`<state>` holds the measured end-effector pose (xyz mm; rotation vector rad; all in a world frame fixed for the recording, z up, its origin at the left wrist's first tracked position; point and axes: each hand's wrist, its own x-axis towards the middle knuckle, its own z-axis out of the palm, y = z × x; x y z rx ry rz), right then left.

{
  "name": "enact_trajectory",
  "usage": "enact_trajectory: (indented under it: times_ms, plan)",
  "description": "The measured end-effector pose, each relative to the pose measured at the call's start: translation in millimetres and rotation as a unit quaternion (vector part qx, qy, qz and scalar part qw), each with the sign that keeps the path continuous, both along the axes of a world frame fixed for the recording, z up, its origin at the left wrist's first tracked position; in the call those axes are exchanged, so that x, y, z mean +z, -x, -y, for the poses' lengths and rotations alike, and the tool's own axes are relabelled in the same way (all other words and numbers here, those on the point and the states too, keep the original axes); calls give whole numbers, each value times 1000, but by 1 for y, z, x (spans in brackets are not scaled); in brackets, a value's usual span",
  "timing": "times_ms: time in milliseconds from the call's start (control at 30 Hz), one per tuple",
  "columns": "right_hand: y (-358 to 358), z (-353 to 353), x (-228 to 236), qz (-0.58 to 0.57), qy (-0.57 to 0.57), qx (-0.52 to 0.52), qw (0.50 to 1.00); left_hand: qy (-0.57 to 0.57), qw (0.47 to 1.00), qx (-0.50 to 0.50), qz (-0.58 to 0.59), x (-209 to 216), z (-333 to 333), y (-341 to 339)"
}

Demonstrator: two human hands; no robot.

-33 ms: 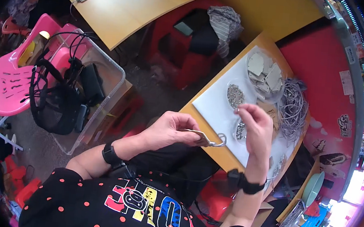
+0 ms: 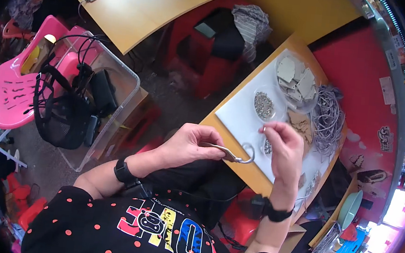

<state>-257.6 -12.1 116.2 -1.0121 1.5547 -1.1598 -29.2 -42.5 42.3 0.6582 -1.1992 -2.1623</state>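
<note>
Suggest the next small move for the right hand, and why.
I'd probably bring the right hand left toward the looped cord. It seems to pinch a small bit, too tiny to identify, and is apart from the cord. The left hand grips a flat piece, with the cord extending beyond its right end.

It's a black T-shirt (image 2: 86,242) on show here, scattered with orange-red dots (image 2: 108,252)! Across the chest bursts a bold print (image 2: 167,220) in red, yellow and blue, a cartoon figure (image 2: 152,223) right among the colours. Dots run onto the short left sleeve (image 2: 65,206), too! Bare left hand (image 2: 188,146), bare right hand (image 2: 286,144), and there they are: black left wristband (image 2: 123,171), black right wristband (image 2: 279,214)!
</note>
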Motion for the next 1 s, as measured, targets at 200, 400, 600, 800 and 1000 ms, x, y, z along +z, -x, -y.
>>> enact_trajectory:
  times_ms: [200, 400, 600, 800, 1000]
  plan:
    - [-32, -65, -2, 50, 98, -19, 994, 544, 838, 46, -6, 18, 3, -2]
    - [-44, -90, -2, -152, 85, 5, 985, 674, 737, 24, -44, 21, -4, -4]
    - [-47, -95, -2, -242, 94, 38, 965, 681, 731, 31, -38, 19, -7, -2]
    - [-47, -94, -1, -324, 111, 74, 937, 683, 729, 26, -25, 19, -9, -1]
    - [-46, -94, -4, -344, 130, 96, 925, 675, 737, 29, -18, 19, -10, -2]
